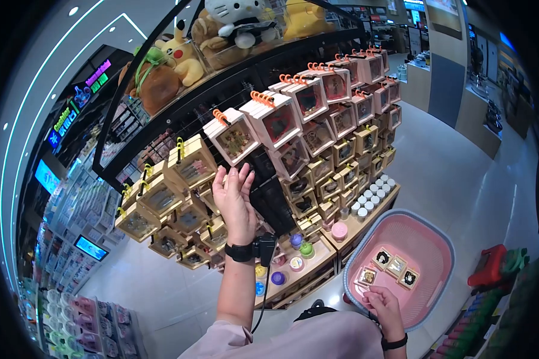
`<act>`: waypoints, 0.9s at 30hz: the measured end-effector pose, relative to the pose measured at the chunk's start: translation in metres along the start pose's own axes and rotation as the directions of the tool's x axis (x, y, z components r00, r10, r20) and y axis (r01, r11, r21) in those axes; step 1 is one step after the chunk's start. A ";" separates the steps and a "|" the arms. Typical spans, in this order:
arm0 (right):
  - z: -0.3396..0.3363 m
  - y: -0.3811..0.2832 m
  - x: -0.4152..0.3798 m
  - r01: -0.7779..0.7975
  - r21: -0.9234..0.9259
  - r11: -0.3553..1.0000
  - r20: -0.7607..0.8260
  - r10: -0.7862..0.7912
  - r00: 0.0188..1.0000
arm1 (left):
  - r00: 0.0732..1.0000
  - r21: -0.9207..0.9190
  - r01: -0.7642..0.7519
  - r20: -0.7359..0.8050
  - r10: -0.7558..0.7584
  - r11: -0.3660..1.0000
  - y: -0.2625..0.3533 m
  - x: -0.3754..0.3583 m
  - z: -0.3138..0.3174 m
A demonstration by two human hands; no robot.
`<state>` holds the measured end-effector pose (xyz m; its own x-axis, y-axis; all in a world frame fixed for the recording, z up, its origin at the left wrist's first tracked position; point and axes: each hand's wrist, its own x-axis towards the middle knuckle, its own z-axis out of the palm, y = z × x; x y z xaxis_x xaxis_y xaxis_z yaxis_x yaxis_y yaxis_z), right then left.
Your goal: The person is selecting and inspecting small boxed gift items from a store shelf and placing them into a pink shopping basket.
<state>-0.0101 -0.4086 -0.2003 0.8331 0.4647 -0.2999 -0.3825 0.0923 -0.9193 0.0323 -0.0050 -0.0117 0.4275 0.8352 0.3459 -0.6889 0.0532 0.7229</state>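
Observation:
My left hand (235, 194) is raised to the rack, palm toward me and fingers stretched up. Its fingertips are at the lower edge of a pale display box (232, 139) with a clear front, hung by an orange coil; whether they touch cannot be told. Low on the right, my right hand (384, 308) is over the near rim of the pink basket (425, 236). Its fingers are closed at the lower edge of a small wooden-framed box (366, 277). Several similar boxes, one of them a framed box (397, 267), lie on the basket floor.
More coil-hung boxes (191, 164) cover the rack. Plush toys (233, 18) sit on its top shelf. Below are white-lidded jars (374, 196) and colourful tubs (296, 263) on a wooden ledge. A red item (486, 266) stands beyond the basket; stacked goods (81, 317) fill the lower left.

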 end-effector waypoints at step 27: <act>-0.189 0.115 0.169 -0.428 -0.367 0.826 -0.324 0.317 0.891 | 0.478 0.891 -0.287 0.452 -0.754 0.352 -0.076 -0.232 -0.113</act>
<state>0.1621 -0.4862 -0.4047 0.7507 0.1579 -0.6415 -0.5257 -0.4454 -0.7247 -0.0810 -0.1407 -0.2147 0.9877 0.1118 -0.1094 0.1564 -0.7090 0.6877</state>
